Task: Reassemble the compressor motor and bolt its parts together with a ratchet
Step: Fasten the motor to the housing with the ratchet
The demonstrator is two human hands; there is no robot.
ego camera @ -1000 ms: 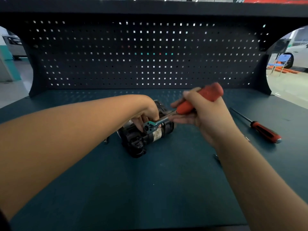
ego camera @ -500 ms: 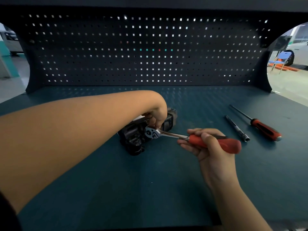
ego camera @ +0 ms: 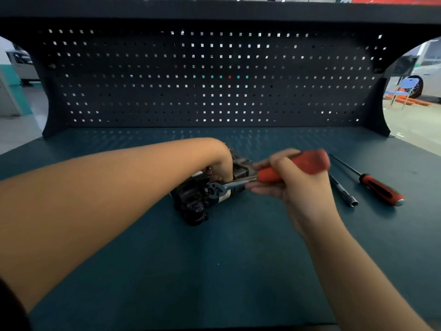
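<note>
Because a bolt being tightened would likely spin a loose housing, we pin the compressor motor [ego camera: 195,201] to the bench under our left hand [ego camera: 220,168], fingers curled over its top. Our right hand [ego camera: 293,185] grips the ratchet [ego camera: 267,175] by its red handle, with the ratchet's head on the motor just below the left fingers. A screwdriver [ego camera: 379,187] and an extension bar [ego camera: 343,192] lie just right of the right hand.

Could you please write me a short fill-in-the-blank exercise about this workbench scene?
The right hand grips the chrome steel ratchet by its ____ handle.
The left hand holds the ____ metal compressor motor beneath the ratchet's head.
On the dark teal workbench, the red-and-black-handled screwdriver lies to the ____ of the slim metal extension bar.
Missing words: red; black; right.
</note>
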